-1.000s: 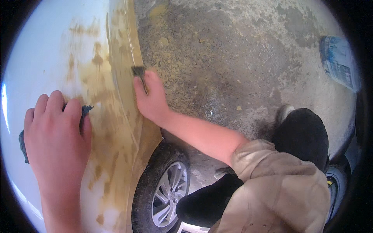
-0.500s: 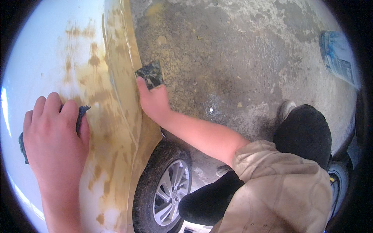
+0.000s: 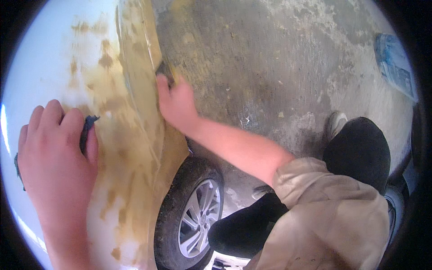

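Observation:
A white car body panel (image 3: 105,247) with tan, sanded-looking patches of filler fills the left side. My left hand (image 3: 58,153) lies over a dark, crumpled cloth (image 3: 85,132) and presses it to the panel; bits of the cloth stick out beside the thumb and at the far left. At the panel's lower edge, my right hand (image 3: 180,105) grips a dark piece of sandpaper (image 3: 164,72), smeared with tan. It is turned nearly edge-on against the panel's rim, slightly blurred, and its far face is hidden.
Below the panel's edge is a car wheel (image 3: 200,218) with silver spokes. Wet, stained concrete floor (image 3: 270,67) stretches to the right. A bluish, paint-smeared container (image 3: 396,65) stands at the far right, and another tyre (image 3: 395,211) shows at the lower right.
My right hand has tipped the sandpaper from face-on to nearly edge-on and moved it slightly upward along the rim. My left hand sits slightly further left and up in view.

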Available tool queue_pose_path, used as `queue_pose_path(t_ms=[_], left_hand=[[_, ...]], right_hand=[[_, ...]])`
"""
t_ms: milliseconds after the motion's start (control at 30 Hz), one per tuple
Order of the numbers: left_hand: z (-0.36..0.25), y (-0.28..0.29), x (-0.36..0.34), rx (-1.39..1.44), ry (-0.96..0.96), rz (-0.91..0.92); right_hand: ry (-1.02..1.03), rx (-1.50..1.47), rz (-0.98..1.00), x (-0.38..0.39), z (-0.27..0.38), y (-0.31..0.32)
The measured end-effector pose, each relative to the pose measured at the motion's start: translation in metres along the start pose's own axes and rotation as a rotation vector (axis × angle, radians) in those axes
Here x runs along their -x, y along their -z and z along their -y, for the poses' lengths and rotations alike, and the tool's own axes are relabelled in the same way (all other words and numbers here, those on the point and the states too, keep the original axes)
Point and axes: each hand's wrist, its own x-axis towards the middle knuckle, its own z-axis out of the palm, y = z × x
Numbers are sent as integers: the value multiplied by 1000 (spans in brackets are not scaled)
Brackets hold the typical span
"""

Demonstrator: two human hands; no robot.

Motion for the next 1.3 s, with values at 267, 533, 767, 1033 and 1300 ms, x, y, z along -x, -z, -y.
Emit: queue_pose_path(t_ms=[267, 533, 767, 1033, 1300], left_hand=[[2, 0, -1, -3, 5, 13], [0, -1, 0, -22, 2, 20], [1, 5, -4, 30, -11, 36], [-1, 4, -2, 29, -21, 30], [0, 11, -9, 129, -29, 78]], right_hand=[[-6, 4, 65, 13, 1, 10], [69, 190, -15, -38, 10, -13], [125, 109, 1, -16, 0, -8], [351, 233, -73, -82, 9, -35], [191, 88, 122, -45, 6, -13]])
